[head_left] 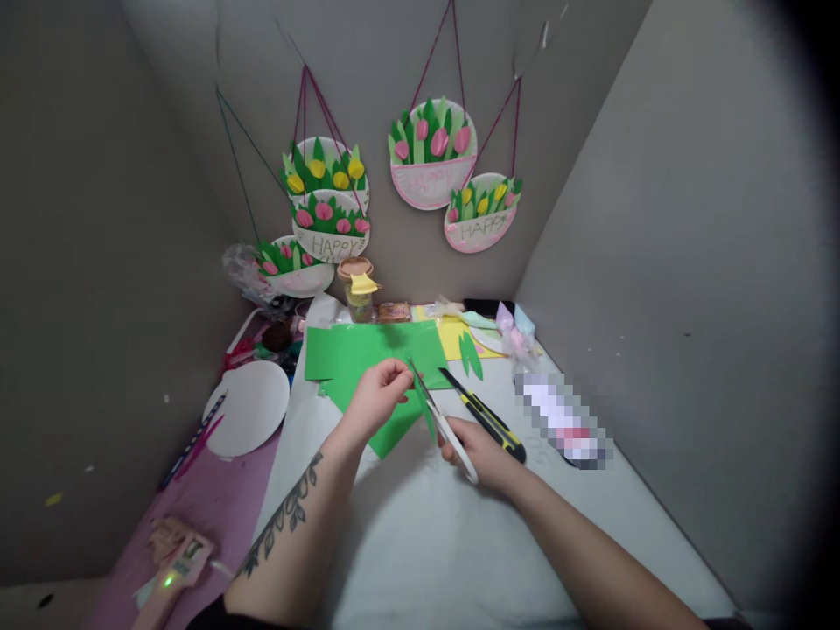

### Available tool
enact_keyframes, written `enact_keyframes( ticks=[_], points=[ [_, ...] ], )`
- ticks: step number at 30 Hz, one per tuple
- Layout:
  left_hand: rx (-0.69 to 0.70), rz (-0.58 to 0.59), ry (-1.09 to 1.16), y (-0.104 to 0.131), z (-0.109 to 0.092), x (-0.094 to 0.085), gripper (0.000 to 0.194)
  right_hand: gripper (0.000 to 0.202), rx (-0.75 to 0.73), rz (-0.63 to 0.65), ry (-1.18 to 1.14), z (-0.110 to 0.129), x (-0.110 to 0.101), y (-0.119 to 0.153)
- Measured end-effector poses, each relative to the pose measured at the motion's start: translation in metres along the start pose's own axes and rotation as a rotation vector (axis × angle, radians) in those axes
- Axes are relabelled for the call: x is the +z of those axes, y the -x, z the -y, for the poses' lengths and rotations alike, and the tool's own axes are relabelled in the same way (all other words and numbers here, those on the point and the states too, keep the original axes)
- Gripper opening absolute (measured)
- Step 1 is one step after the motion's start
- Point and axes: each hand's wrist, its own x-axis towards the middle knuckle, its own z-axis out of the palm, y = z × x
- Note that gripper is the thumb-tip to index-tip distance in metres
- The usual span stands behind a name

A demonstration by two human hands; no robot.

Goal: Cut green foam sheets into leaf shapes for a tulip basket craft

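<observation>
My left hand (pixel 386 390) is closed, its thumb and forefinger pinching a narrow strip of green paper (pixel 425 416). White-handled scissors (pixel 452 437) are held in my right hand (pixel 480 453), their blades pointing up and left beside the strip, close to my left fingertips. Whether the blades touch the paper is hard to tell. Larger green sheets (pixel 367 350) lie on the table beneath and behind my left hand. Two cut green leaf shapes (pixel 470 355) rest further back, to the right.
Right of the scissors lies a black and yellow cutter (pixel 489 416). A white paper disc (pixel 253 407) and a pink glue gun (pixel 187 560) are on the left. A lidded cup (pixel 358 293) stands at the back. Paper-plate flower baskets (pixel 433 179) hang on the wall.
</observation>
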Motion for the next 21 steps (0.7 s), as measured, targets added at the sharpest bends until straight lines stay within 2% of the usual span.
enact_keyframes(
  ticks=[11,21],
  points=[
    [-0.018,-0.009,0.026,-0.0033,0.001,-0.0055,0.019,0.005,0.077,-0.004,-0.052,-0.0044,0.0032,0.0],
    [0.022,0.02,-0.054,0.0008,-0.0014,-0.0024,0.018,0.007,-0.009,0.013,0.028,-0.0058,0.0034,-0.0007]
  ],
)
